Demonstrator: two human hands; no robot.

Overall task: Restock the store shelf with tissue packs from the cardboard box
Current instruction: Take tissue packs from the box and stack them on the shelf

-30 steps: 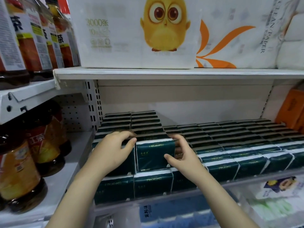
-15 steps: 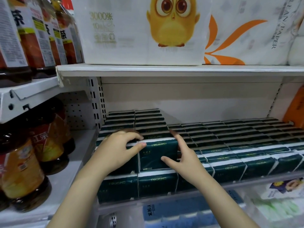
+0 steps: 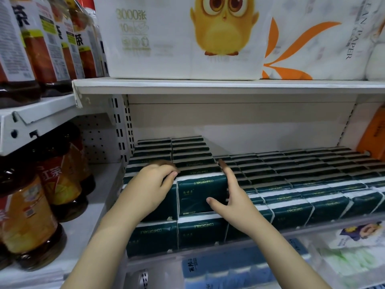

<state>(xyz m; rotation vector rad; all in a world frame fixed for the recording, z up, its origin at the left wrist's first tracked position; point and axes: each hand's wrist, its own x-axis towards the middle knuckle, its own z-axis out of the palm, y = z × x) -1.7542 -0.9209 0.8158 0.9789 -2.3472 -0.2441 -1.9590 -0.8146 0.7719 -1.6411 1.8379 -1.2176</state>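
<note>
Dark green tissue packs (image 3: 291,211) fill the middle shelf (image 3: 325,227) in rows, stacked two high at the left. My left hand (image 3: 153,185) lies over the upper front-left pack (image 3: 168,207), its fingers curled over the pack's top edge. Beside it sits the upper front pack (image 3: 198,192) marked COMFORTABLE. My right hand (image 3: 232,196) has straight fingers along that pack's right side and its thumb on the front face. The cardboard box is out of view.
Large white tissue bundles (image 3: 183,38), one with a yellow chick, stand on the shelf above (image 3: 208,86). Tea bottles (image 3: 27,215) fill the shelves to the left. An orange pack (image 3: 375,132) sits at the far right. Blue packs (image 3: 218,272) lie on the shelf below.
My right hand's fingers have slid further back along the right side of the upper front pack. My left hand stays on the front-left pack.
</note>
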